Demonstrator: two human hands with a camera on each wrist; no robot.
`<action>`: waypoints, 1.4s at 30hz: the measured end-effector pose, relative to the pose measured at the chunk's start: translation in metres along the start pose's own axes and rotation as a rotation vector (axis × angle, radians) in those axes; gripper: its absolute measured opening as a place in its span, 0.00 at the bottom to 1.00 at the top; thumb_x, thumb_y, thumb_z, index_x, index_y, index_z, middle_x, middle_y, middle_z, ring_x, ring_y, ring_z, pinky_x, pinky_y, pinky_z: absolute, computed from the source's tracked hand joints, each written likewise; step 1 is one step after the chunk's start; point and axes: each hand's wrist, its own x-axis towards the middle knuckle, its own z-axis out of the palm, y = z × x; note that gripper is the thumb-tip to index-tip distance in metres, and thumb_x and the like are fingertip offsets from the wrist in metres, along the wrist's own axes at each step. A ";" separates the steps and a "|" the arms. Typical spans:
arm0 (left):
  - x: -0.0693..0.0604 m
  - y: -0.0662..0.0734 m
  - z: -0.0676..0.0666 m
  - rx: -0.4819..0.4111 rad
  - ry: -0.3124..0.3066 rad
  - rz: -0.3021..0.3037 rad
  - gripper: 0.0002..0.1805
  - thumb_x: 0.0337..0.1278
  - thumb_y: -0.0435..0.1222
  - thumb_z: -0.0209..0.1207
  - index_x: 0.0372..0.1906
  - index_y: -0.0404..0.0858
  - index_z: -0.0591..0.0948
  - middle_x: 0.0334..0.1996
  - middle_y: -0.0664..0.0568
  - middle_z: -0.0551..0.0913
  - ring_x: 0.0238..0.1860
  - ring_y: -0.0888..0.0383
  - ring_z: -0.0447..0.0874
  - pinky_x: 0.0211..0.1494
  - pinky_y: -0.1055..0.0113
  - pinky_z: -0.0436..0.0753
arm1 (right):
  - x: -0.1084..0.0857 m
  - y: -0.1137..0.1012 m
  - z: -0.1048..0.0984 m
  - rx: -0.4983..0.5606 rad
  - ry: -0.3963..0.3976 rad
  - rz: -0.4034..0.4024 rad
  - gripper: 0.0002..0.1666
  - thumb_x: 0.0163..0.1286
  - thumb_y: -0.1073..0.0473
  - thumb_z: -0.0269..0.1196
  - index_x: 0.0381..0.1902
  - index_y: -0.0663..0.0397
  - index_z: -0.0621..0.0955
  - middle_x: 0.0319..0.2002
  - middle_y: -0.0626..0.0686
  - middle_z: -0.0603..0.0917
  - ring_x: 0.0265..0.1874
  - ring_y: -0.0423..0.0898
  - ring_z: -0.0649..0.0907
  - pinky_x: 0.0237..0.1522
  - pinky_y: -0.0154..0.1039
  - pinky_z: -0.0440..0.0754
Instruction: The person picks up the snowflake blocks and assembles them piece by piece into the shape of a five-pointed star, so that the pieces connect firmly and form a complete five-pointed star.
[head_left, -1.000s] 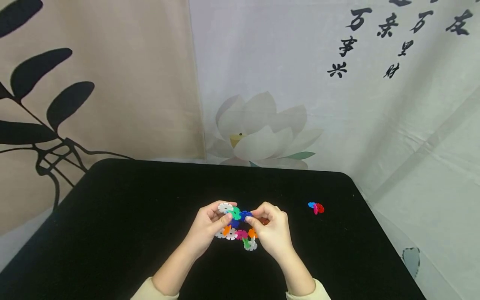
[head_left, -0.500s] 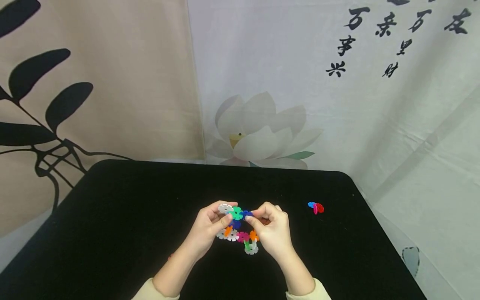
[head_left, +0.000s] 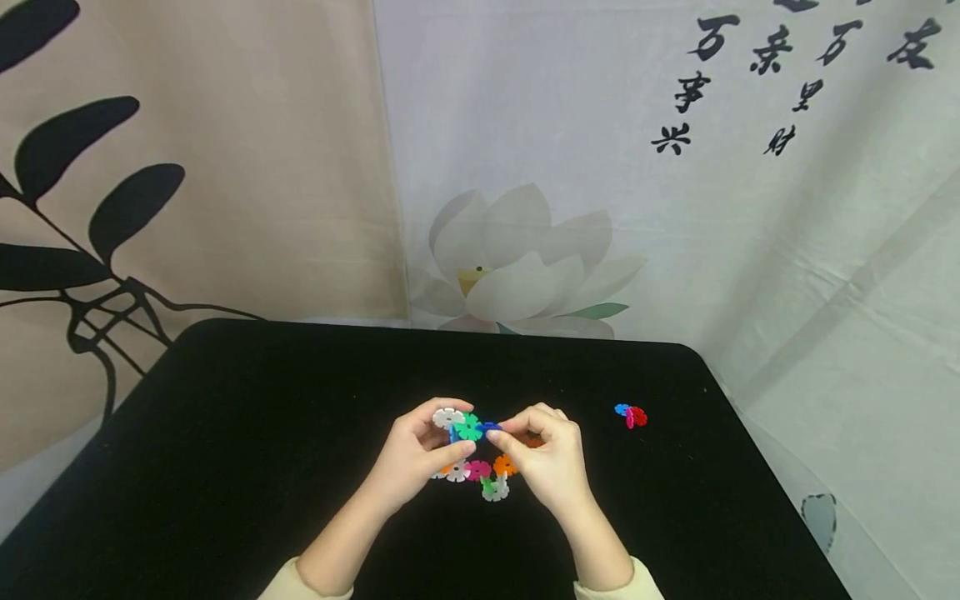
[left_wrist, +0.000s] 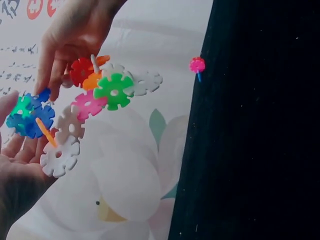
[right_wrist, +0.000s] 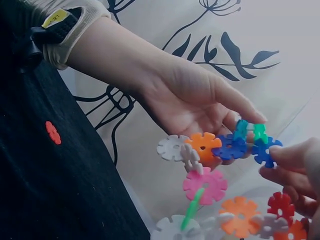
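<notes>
A chain of interlocking plastic snowflake discs (head_left: 477,471) hangs between both hands, above the table. It has white, orange, pink, green, blue and red discs. My left hand (head_left: 411,446) grips its upper left part, with the thumb in front and the fingers behind, next to a white disc (head_left: 447,417) and a green disc (head_left: 468,427). With thumb and forefinger my right hand (head_left: 551,457) pinches a dark blue disc (right_wrist: 265,151) that touches the green one. Red and orange discs (right_wrist: 281,205) at the chain's other end lie close to the right hand's curled fingers.
On the black table (head_left: 262,467), a small joined cluster of blue, pink and red discs (head_left: 632,416) lies to the right. A red disc piece (right_wrist: 53,132) rests on the table in the right wrist view. A printed curtain (head_left: 525,167) hangs behind the table.
The left thumb has shifted right and slightly down along the chain, covering the dark blue disc seen earlier. The chain's lower part has moved a little left. The right hand keeps its pinch.
</notes>
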 end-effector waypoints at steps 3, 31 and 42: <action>0.000 0.001 0.000 0.007 0.015 -0.009 0.20 0.55 0.29 0.65 0.54 0.35 0.77 0.45 0.43 0.80 0.44 0.53 0.84 0.48 0.63 0.81 | -0.001 0.011 0.000 -0.012 0.005 -0.020 0.08 0.50 0.69 0.74 0.26 0.54 0.86 0.25 0.45 0.81 0.29 0.47 0.76 0.27 0.38 0.79; 0.003 -0.001 -0.009 0.011 0.062 -0.022 0.14 0.58 0.28 0.62 0.49 0.29 0.76 0.42 0.40 0.78 0.41 0.53 0.83 0.45 0.66 0.82 | 0.034 0.142 -0.115 -0.502 0.098 0.486 0.18 0.69 0.56 0.61 0.51 0.62 0.81 0.47 0.62 0.83 0.42 0.55 0.81 0.40 0.50 0.76; 0.004 -0.003 -0.007 0.008 0.044 -0.058 0.15 0.58 0.29 0.62 0.49 0.28 0.76 0.42 0.40 0.79 0.41 0.52 0.83 0.45 0.65 0.82 | 0.038 0.188 -0.154 -0.433 -0.194 0.764 0.31 0.67 0.46 0.62 0.48 0.73 0.79 0.40 0.65 0.80 0.33 0.52 0.80 0.32 0.42 0.83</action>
